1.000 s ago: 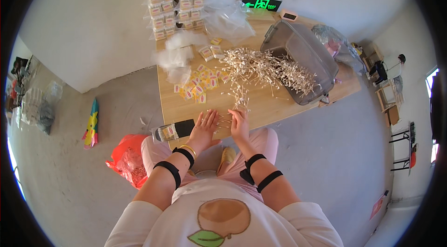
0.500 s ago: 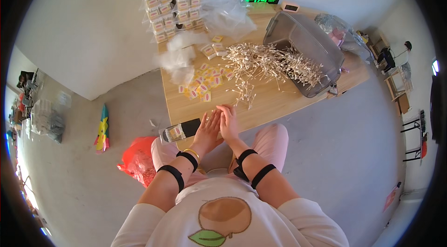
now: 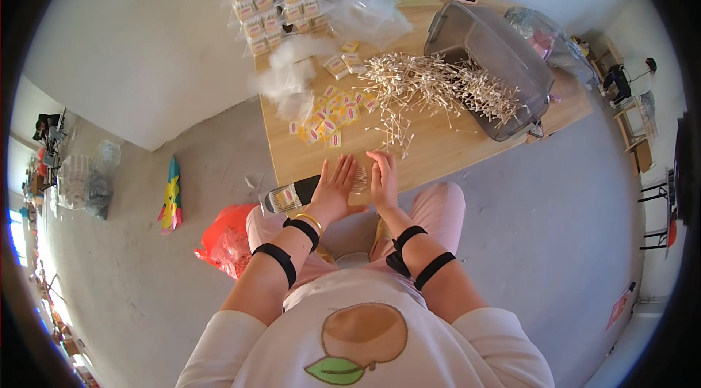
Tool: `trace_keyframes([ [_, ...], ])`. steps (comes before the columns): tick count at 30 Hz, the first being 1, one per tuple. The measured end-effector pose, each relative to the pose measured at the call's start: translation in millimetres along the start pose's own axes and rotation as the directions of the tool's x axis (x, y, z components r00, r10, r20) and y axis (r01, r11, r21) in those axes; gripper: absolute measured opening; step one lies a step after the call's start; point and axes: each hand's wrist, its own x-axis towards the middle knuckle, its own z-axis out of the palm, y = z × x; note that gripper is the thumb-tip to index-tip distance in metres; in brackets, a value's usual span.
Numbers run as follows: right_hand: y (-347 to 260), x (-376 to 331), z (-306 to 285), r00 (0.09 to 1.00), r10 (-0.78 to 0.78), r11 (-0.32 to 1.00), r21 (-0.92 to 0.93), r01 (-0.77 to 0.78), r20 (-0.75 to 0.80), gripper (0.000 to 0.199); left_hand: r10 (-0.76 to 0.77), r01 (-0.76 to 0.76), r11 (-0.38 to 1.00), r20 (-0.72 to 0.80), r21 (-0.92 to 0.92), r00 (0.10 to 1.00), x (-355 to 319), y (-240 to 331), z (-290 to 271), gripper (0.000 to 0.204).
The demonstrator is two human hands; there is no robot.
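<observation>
From the left, I see a red plastic bag (image 3: 223, 242) on the floor, well clear of the table. At the table's near left corner lies a dark flat tray (image 3: 292, 196), its long axis running along the near edge, just beside my left hand (image 3: 337, 189).

Both hands work at the near edge of the wooden table (image 3: 438, 150). The left hand is flat and open, fingers stretched away from me. The right hand (image 3: 384, 182) stands on edge facing it. Between the two palms sits a small bundle of cotton swabs (image 3: 359, 177), sticks lying across from palm to palm, pressed from both sides; I judge neither hand closes around it. Both hands are equally near, and the bundle lies right at the table's lip, so there is little room toward me.

Farther out, yellow packets (image 3: 328, 116) scatter left of centre, then a loose heap of cotton swabs (image 3: 431, 85) spilling from a tipped grey bin (image 3: 496, 52) on the right. Bare wood lies between my hands and that heap, leaving open room forward.
</observation>
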Motion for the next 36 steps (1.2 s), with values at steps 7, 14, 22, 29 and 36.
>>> trace_keyframes([
  [7, -5, -1, 8, 1.0, -0.004, 0.999, 0.032, 0.004, -0.014, 0.031, -0.074, 0.075, 0.996, -0.013, 0.058, 0.997, 0, 11, 1, 0.103],
  [14, -1, -1, -7, 0.999, 0.017, 0.998, 0.055, -0.02, 0.044, 0.033, -0.119, 0.121, 0.992, -0.034, 0.046, 0.992, -17, 16, 2, 0.096],
  [22, -3, -9, -35, 0.896, -0.075, 0.931, -0.291, 0.22, 0.438, 0.059, -0.24, 0.24, 0.97, -0.009, 0.048, 0.971, -42, -10, -8, 0.104],
  [29, -14, -27, -26, 0.807, 0.052, 0.758, -0.549, 0.351, 0.588, 0.086, -0.238, 0.24, 0.97, -0.047, 0.042, 0.97, -45, -21, 12, 0.1],
  [36, -5, -27, 0, 0.825, -0.005, 0.702, -0.586, 0.406, 0.565, 0.087, -0.263, 0.264, 0.964, -0.031, 0.041, 0.964, -30, 3, 20, 0.096],
])
